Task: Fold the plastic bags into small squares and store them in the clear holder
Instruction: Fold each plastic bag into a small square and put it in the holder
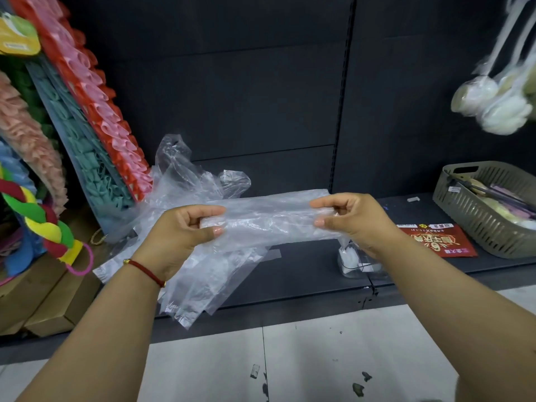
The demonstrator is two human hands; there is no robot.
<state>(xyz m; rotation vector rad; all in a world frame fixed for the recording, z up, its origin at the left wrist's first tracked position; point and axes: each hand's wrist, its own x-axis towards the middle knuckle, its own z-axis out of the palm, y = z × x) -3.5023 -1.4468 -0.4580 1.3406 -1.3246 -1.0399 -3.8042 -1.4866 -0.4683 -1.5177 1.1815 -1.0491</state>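
Clear crinkled plastic bag (pixel 269 221), folded into long band, we see lying left-right; left hand (pixel 179 236) and right hand (pixel 351 221) fingers pinch its ends.

Even indoor light, soft shadows, wide-angle edge bending, blurred hanging sponges (pixel 493 103)

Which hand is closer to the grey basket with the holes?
The right hand. It pinches one end of the plastic bag just left of the grey basket. The left hand holds the bag's other end, farther left.
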